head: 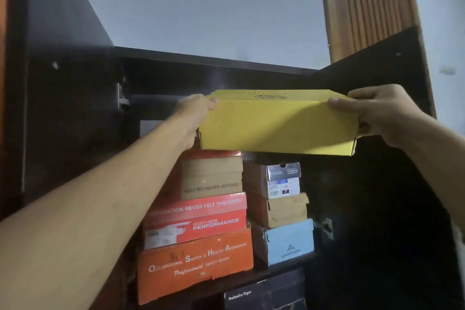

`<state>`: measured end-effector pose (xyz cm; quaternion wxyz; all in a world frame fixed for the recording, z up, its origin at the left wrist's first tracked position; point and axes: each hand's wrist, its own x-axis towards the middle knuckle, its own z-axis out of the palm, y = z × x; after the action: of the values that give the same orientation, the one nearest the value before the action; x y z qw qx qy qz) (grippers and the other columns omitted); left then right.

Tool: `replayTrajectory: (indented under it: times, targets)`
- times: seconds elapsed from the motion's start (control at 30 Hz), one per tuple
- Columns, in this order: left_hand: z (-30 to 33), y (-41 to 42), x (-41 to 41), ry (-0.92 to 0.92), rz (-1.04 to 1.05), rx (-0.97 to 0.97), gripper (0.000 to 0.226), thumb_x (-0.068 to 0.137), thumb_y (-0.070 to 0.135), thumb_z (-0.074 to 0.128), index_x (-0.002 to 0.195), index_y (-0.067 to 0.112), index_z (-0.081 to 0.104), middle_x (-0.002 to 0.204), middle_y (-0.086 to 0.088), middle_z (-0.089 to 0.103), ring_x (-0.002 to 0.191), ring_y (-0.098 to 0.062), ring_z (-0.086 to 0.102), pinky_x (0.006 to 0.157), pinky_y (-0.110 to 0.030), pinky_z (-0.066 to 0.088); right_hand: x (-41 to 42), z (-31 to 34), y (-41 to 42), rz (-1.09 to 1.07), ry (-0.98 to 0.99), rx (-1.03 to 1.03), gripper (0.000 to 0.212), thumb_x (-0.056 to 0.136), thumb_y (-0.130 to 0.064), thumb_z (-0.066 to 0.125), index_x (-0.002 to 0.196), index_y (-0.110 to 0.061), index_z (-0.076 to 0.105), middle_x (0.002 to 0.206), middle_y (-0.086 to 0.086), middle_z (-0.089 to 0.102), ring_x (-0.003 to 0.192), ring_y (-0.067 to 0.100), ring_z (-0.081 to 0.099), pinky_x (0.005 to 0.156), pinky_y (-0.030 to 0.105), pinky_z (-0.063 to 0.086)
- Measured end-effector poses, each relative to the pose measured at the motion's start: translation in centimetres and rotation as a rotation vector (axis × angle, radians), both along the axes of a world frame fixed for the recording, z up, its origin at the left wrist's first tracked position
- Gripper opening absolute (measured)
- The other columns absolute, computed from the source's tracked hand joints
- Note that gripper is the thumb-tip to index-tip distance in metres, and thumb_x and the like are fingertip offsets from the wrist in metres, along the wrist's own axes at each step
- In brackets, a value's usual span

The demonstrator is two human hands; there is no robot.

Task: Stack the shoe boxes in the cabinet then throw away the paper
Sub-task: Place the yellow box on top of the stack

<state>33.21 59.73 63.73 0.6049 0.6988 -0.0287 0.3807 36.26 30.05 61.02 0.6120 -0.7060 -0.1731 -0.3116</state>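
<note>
- Our left hand (195,114) at nine o'clock and right hand (375,113) at three o'clock curl fingers round the yellow shoe box (276,126).
- We hold both ends so it stays flat above the stacked boxes (211,176) at six o'clock.

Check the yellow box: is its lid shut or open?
Shut. The yellow box shows its lid flat and flush on top, held at its ends by the left hand and right hand.
</note>
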Motion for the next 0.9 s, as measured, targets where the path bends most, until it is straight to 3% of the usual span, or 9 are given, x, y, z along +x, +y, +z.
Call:
replayTrajectory:
  times: [0.1, 0.17, 0.2, 0.27, 0.4, 0.53, 0.67, 0.9]
  targets:
    - [2.6, 1.6, 1.5, -0.017, 0.011, -0.022, 0.045, 0.092, 0.023, 0.063, 0.136, 0.016, 0.053, 0.129, -0.005, 0.057, 0.114, -0.023, 0.055, 0.09, -0.034, 0.047, 2.0, 2.9, 2.1, -0.02, -0.057, 0.025, 0.071, 0.071, -0.035, 0.082, 0.127, 0.001, 0.058, 0.106, 0.006, 0.06, 0.079, 0.014, 0.06, 0.055, 0.03, 0.051]
    - [4.0, 2.8, 2.5, -0.042, 0.016, -0.019, 0.048, 0.095, 0.023, 0.061, 0.141, 0.017, 0.048, 0.128, -0.003, 0.055, 0.108, -0.019, 0.053, 0.076, -0.027, 0.045, 3.4, 4.7, 3.7, -0.027, -0.072, 0.038, 0.066, 0.072, -0.035, 0.083, 0.123, 0.0, 0.06, 0.103, 0.005, 0.06, 0.086, 0.019, 0.062, 0.059, 0.032, 0.053]
    - [4.7, 3.5, 3.2, -0.063, 0.024, -0.018, 0.047, 0.096, 0.022, 0.06, 0.141, 0.017, 0.047, 0.125, -0.003, 0.056, 0.104, -0.018, 0.053, 0.072, -0.025, 0.041, 4.3, 5.5, 4.5, -0.031, -0.075, 0.047, 0.064, 0.073, -0.035, 0.083, 0.122, 0.0, 0.061, 0.101, 0.006, 0.061, 0.09, 0.022, 0.062, 0.063, 0.034, 0.055]
    - [6.0, 4.9, 4.6, -0.104, 0.068, -0.014, 0.046, 0.096, 0.019, 0.058, 0.141, 0.016, 0.047, 0.126, -0.003, 0.057, 0.106, -0.019, 0.053, 0.079, -0.026, 0.039, 6.1, 7.1, 6.0, -0.041, -0.09, 0.056, 0.058, 0.076, -0.034, 0.082, 0.117, 0.003, 0.062, 0.097, 0.008, 0.062, 0.096, 0.026, 0.063, 0.077, 0.04, 0.058]
    - [7.2, 8.0, 6.9, -0.095, 0.183, 0.024, 0.045, 0.094, 0.012, 0.06, 0.138, 0.014, 0.048, 0.129, -0.007, 0.058, 0.114, -0.022, 0.055, 0.097, -0.035, 0.046, 9.8, 9.3, 9.2, -0.02, -0.099, 0.052, 0.062, 0.082, -0.026, 0.078, 0.131, 0.003, 0.053, 0.13, 0.016, 0.058, 0.115, 0.03, 0.059, 0.097, 0.044, 0.052]
    - [7.8, 11.3, 9.0, -0.071, 0.321, 0.048, 0.045, 0.089, -0.002, 0.061, 0.132, 0.006, 0.053, 0.127, -0.01, 0.059, 0.111, -0.024, 0.059, 0.093, -0.032, 0.048, 13.9, 10.1, 12.6, 0.058, -0.082, 0.016, 0.061, 0.083, -0.008, 0.074, 0.139, -0.007, 0.049, 0.138, 0.011, 0.053, 0.119, 0.028, 0.055, 0.091, 0.037, 0.053]
    - [8.1, 14.0, 10.4, -0.096, 0.44, 0.063, 0.057, 0.081, -0.002, 0.061, 0.135, 0.01, 0.052, 0.135, -0.01, 0.056, 0.119, -0.029, 0.057, 0.099, -0.046, 0.049, 17.3, 9.6, 16.2, 0.116, -0.078, 0.058, 0.059, 0.084, -0.008, 0.074, 0.139, -0.01, 0.052, 0.14, 0.01, 0.053, 0.125, 0.027, 0.052, 0.102, 0.037, 0.047]
    - [7.1, 16.7, 10.9, -0.142, 0.677, 0.265, 0.056, 0.088, 0.008, 0.067, 0.14, 0.014, 0.046, 0.137, -0.007, 0.055, 0.122, -0.03, 0.054, 0.097, -0.043, 0.05, 21.1, 9.0, 20.5, 0.131, -0.136, 0.131, 0.046, 0.086, -0.009, 0.071, 0.13, -0.017, 0.061, 0.131, 0.006, 0.061, 0.118, 0.023, 0.056, 0.099, 0.044, 0.051]
